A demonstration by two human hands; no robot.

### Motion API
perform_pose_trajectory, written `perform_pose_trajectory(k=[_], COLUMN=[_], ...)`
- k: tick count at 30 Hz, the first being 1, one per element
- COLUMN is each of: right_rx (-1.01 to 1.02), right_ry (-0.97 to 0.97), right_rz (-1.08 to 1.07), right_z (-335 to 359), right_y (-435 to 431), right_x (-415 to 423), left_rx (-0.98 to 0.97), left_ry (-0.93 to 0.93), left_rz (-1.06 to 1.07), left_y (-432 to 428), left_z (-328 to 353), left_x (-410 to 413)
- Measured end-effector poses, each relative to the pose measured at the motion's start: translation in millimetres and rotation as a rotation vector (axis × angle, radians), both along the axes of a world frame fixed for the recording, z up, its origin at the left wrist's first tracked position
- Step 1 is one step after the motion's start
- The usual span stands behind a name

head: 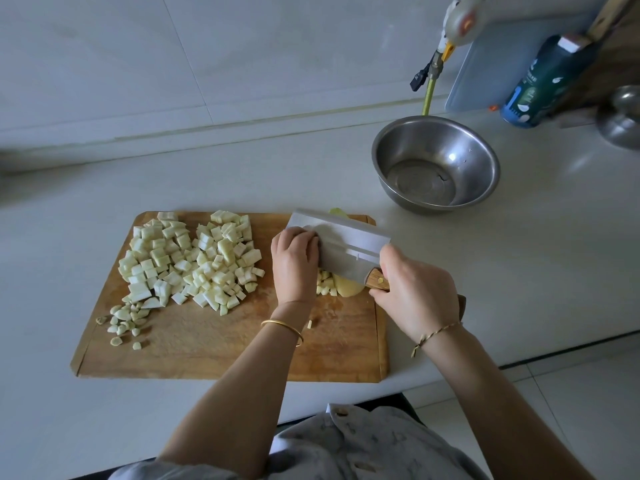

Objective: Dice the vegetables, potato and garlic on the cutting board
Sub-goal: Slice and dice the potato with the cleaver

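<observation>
From my seat the job looks well along: on the board [194, 355], a big pile of diced vegetable [194, 261] fills the centre-left of the frame. Chopped garlic [124, 322] lies just below-left of it, and both look done as far as I can judge. The potato [349, 289] sits at the board's right end, mid-frame, under the cleaver [343, 251], with a few small cubes [325, 284] beside it; my left hand [294, 268] curls its fingers down on it against the blade's flat while my right hand [412, 292] grasps the cleaver, so I judge only the rest of the potato remains.
</observation>
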State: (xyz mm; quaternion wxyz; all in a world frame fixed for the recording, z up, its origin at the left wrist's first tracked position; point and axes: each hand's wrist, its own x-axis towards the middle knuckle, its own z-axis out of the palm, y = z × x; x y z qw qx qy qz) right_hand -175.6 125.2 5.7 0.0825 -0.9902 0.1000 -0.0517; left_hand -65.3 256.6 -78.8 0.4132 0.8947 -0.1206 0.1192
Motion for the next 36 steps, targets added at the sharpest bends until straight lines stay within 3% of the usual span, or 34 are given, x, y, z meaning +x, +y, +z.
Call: perform_pose_trajectory(k=[8, 16, 22, 28, 36], right_rx=[0.019, 0.157, 0.422, 0.832, 0.883], right_ry=[0.075, -0.010, -0.088, -0.159, -0.170], right_rz=[-0.146, -0.206, -0.223, -0.220, -0.259], right_z=[9.5, 12.5, 7.8, 1.2, 0.8], right_y=[-7.8, -8.7, 1.1, 13.8, 14.7], right_x=[2.6, 5.0, 5.7, 3.8, 3.9], left_rx=[-0.002, -0.087, -0.282, -0.237, -0.669], left_ry=[0.072, 0.063, 0.184, 0.286, 0.579], left_rz=[0.052, 0.046, 0.130, 0.075, -0.034], left_y=[16.2, 33.2, 36.4, 32.0, 30.7], left_z=[-5.0, 10.0, 20.8, 28.1, 40.7], left_x=[-2.0, -0.5, 7.3, 4.5, 1.7])
